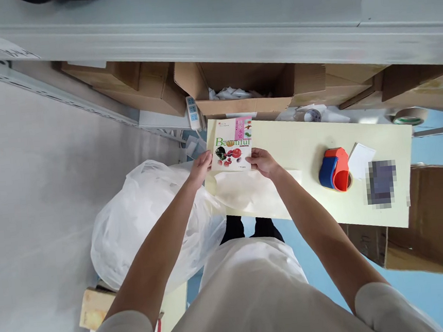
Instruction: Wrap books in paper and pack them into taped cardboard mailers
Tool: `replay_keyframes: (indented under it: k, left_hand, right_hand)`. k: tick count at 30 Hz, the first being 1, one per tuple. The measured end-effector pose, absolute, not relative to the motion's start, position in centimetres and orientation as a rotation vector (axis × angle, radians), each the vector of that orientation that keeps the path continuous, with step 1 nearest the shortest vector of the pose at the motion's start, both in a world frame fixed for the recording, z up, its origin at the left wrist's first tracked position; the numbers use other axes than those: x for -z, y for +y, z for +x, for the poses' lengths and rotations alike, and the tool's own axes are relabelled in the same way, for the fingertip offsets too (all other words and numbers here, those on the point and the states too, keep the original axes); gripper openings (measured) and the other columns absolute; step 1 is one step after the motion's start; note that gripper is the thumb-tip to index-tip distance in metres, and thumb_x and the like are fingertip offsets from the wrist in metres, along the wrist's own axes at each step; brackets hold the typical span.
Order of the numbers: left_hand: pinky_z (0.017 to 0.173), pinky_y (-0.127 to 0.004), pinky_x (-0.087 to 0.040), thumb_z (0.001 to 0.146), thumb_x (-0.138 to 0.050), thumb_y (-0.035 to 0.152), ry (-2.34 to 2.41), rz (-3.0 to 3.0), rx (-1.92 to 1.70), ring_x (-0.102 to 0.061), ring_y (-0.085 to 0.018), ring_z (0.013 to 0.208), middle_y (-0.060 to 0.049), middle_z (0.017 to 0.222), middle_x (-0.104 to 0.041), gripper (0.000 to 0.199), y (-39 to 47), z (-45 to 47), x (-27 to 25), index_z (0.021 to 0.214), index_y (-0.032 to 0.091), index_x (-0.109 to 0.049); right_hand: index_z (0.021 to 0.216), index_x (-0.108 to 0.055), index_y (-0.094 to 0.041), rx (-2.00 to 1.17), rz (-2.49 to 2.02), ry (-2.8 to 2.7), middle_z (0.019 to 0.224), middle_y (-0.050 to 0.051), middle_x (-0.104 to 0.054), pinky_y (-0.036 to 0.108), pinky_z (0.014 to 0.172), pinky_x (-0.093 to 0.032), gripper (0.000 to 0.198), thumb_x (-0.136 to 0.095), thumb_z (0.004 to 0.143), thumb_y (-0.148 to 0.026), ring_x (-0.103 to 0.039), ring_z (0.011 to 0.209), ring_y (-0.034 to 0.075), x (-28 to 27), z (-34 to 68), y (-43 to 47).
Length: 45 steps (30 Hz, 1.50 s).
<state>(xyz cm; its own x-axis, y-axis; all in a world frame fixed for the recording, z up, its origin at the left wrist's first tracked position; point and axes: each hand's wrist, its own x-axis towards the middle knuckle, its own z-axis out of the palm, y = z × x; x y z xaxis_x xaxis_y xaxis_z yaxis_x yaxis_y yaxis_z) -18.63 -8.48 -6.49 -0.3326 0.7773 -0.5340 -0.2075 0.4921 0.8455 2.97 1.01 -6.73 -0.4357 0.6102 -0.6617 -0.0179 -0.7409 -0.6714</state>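
Between my two hands is a book with a pale cover, the word "Beautiful" in green, and pictures of red and dark fruit. My left hand grips its left edge, while my right hand pinches the lower right edge. The book is over the far left part of a cream table, its cover facing up. Just below it, a white sheet, maybe a bag or paper, lies flat on the tabletop.
Right on the table are a red and blue tape dispenser, white cards and a blurred dark object. A large translucent plastic bag bulges at left. Behind, an open cardboard box sits under a grey shelf; another box stands right.
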Motion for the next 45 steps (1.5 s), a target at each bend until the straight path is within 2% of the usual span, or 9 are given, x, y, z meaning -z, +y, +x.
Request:
replay_keyframes:
  k: [7, 14, 19, 25, 31, 34, 40, 43, 45]
  left_hand:
    - [0.094, -0.044, -0.045, 0.057, -0.081, 0.042, 2.033, 0.842, -0.920, -0.051, -0.031, 0.118, -0.018, 0.142, -0.034, 0.098, -10.6, -15.6, 7.1, 0.139, 0.021, -0.031]
    - [0.111, -0.048, -0.025, 0.079, -0.061, 0.046, 2.161, 1.561, -0.871, -0.026, -0.032, 0.137, -0.022, 0.143, -0.030, 0.077, -12.4, -12.9, 3.8, 0.139, 0.010, -0.029]
    - [0.112, -0.044, -0.024, 0.085, -0.053, 0.037, 1.687, 2.019, -0.328, -0.025, -0.027, 0.139, -0.013, 0.148, -0.034, 0.054, -13.5, -7.0, 3.0, 0.135, 0.018, -0.042]
    - [0.111, -0.054, -0.017, 0.077, -0.063, 0.027, 1.577, 1.967, 0.259, -0.009, -0.034, 0.143, -0.013, 0.156, -0.013, 0.073, -14.2, -1.9, 6.9, 0.143, 0.022, -0.032]
    - [0.106, -0.065, -0.014, 0.078, -0.062, 0.040, 1.720, 1.856, 0.284, 0.003, -0.040, 0.142, -0.012, 0.157, 0.001, 0.081, -13.6, -3.1, 8.5, 0.147, 0.030, -0.020]
    - [0.107, -0.063, -0.015, 0.078, -0.061, 0.034, 1.775, 1.833, 0.228, 0.003, -0.040, 0.141, -0.013, 0.157, 0.000, 0.080, -13.4, -3.2, 8.2, 0.147, 0.026, -0.021]
    - [0.112, -0.049, -0.021, 0.083, -0.046, 0.023, 1.688, 1.863, 0.037, -0.005, -0.030, 0.144, -0.018, 0.156, -0.009, 0.072, -14.9, 0.3, 7.1, 0.148, 0.012, -0.016]
    - [0.112, -0.052, -0.019, 0.084, -0.047, 0.029, 1.667, 1.823, 0.136, -0.007, -0.031, 0.143, -0.019, 0.155, -0.015, 0.071, -16.1, 1.9, 7.1, 0.146, 0.010, -0.020]
    - [0.111, -0.055, -0.016, 0.084, -0.048, 0.030, 1.689, 1.800, 0.195, -0.006, -0.031, 0.144, -0.017, 0.155, -0.013, 0.072, -16.5, 2.3, 7.3, 0.147, 0.012, -0.018]
  right_hand:
    - [0.084, -0.059, -0.018, -2.053, -1.396, -1.040, 0.075, 0.001, -0.066, 0.031, 0.063, -0.052, 0.038, -0.079, 0.052, -0.028, -0.061, 0.068, 0.015, 5.2, 5.3, 0.8]
    - [0.097, -0.062, -0.019, -1.594, -1.275, -1.531, 0.088, 0.004, -0.069, 0.037, 0.077, -0.051, 0.030, -0.069, 0.070, -0.030, -0.064, 0.083, 0.020, -0.6, 12.8, 1.0]
    - [0.102, -0.059, -0.024, -1.685, -1.255, -1.290, 0.097, 0.004, -0.071, 0.037, 0.076, -0.053, 0.032, -0.071, 0.073, -0.032, -0.066, 0.090, 0.022, -3.3, 20.4, -2.8]
    - [0.099, -0.059, -0.024, -1.985, -1.339, -0.971, 0.100, 0.006, -0.071, 0.033, 0.066, -0.053, 0.034, -0.073, 0.070, -0.032, -0.067, 0.083, 0.022, 0.8, 24.8, -10.3]
    - [0.094, -0.060, -0.023, -2.092, -1.413, -0.842, 0.094, 0.005, -0.071, 0.034, 0.069, -0.053, 0.035, -0.074, 0.064, -0.033, -0.067, 0.082, 0.022, 5.7, 25.0, -12.6]
    - [0.095, -0.058, -0.022, -2.078, -1.458, -0.897, 0.094, 0.005, -0.071, 0.036, 0.072, -0.053, 0.033, -0.069, 0.065, -0.031, -0.066, 0.082, 0.022, 7.8, 24.6, -12.0]
    - [0.094, -0.055, -0.020, -1.555, -1.806, -1.338, 0.107, 0.011, -0.062, 0.050, 0.091, -0.046, 0.033, -0.057, 0.061, -0.022, -0.057, 0.104, 0.029, 10.0, 23.4, -12.1]
    - [0.107, -0.052, -0.019, -1.349, -1.812, -1.383, 0.129, 0.015, -0.047, 0.051, 0.103, -0.036, 0.051, -0.060, 0.056, -0.019, -0.041, 0.125, 0.031, 10.0, 22.3, -13.1]
    - [0.115, -0.046, -0.019, -1.335, -1.742, -1.396, 0.130, 0.015, -0.046, 0.050, 0.100, -0.039, 0.058, -0.060, 0.059, -0.021, -0.044, 0.123, 0.030, 9.9, 21.6, -13.7]
